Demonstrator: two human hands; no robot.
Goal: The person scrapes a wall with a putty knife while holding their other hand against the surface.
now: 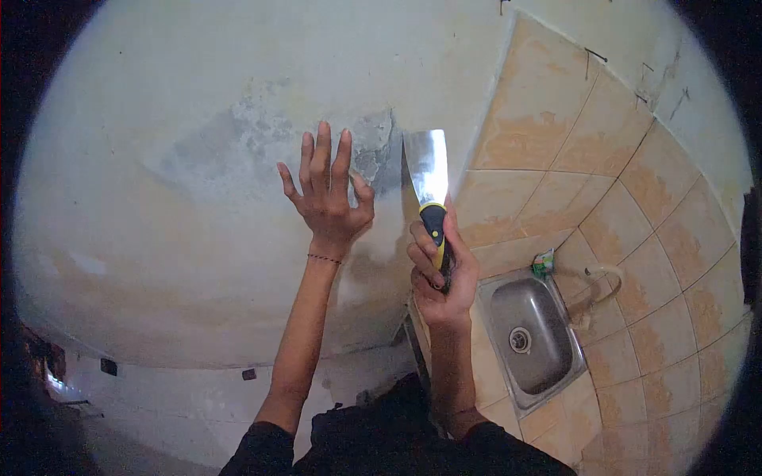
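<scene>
My right hand (444, 274) is wrapped round the black-and-yellow handle of a putty knife (429, 168), its wide shiny blade pointing up. The blade stands in front of the wall (238, 262), just right of a grey patch (381, 147) where the paint has flaked away. My left hand (329, 186) has its fingers spread over the lower edge of that patch, back of the hand toward me, a thin braided band at the wrist. More bare, blotchy plaster (210, 147) stretches to the left of these fingers.
At the lower right, a steel sink (533, 337) is set in a tiled counter. A curved tap (607, 274) and a small green packet (544, 262) are beside it. Orange-beige tiles (540, 119) cover the wall to the right, with nails (595, 55) above.
</scene>
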